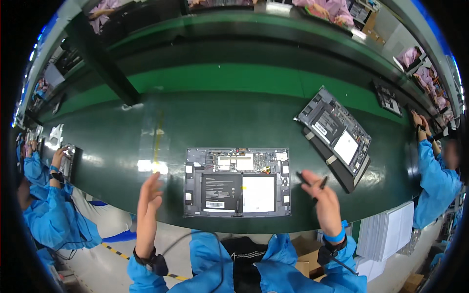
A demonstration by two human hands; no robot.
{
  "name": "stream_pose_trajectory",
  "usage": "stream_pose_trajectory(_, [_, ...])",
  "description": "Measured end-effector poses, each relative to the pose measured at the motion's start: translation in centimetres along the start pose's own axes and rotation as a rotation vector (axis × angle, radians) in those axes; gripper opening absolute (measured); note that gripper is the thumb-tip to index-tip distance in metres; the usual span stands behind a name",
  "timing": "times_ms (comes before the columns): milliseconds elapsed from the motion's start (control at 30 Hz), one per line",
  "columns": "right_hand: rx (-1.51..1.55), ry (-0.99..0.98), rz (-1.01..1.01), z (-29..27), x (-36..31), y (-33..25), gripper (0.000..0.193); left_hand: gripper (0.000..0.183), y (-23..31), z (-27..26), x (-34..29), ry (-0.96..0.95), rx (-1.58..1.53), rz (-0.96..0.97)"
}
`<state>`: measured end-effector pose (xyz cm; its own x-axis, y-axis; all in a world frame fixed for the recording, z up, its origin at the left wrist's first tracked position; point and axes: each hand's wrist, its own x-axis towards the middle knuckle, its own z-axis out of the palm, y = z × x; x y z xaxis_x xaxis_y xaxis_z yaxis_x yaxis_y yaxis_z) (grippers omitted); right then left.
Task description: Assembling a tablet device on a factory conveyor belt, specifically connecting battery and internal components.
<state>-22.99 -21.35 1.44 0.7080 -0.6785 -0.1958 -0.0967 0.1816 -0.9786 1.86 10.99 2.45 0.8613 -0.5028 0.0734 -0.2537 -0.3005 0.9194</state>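
An opened laptop base (198, 195) lies flat on the green table in front of me, its circuit board on the far side. A black battery (222, 188) and a white-topped panel (259, 194) fill its near half. Off its left side my left hand (148, 196) is raised, fingers stretched out and holding nothing. My right hand (325, 202) is off the right side, closed around a thin black pen-like tool (323, 182); its exact kind is unclear. Neither hand touches the laptop base.
To the right, another opened laptop base (326, 128) lies slanted over a dark panel (349, 181). A further unit (388, 100) is at the far right. A dark post (105, 61) rises at the far left. Co-workers in blue sit at both sides. Stacked white sheets (386, 232) stand below the right edge.
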Motion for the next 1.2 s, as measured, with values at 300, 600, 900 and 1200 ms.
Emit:
stream_pose_trajectory(300, [0.295,-0.054,0.112,3.9,1.0,1.0,0.03,0.059,0.8,2.9,2.7,-0.269,-0.455,-0.409])
stream_pose_trajectory(600, [0.031,0.008,-0.2,10.8,22.7,-3.0,0.022,0.051,3.8,3.9,23.9,-0.259,-0.555,-0.356])
stream_pose_trajectory(900, [-0.158,0.05,-0.162,12.3,36.4,-0.9,0.03,0.039,-1.7,5.8,39.4,-0.296,-0.444,-0.249])
stream_pose_trajectory(1200, [-0.345,0.429,-0.346,-7.8,11.2,-6.2,0.019,0.045,3.7,9.1,25.5,-0.58,-0.641,-0.003])
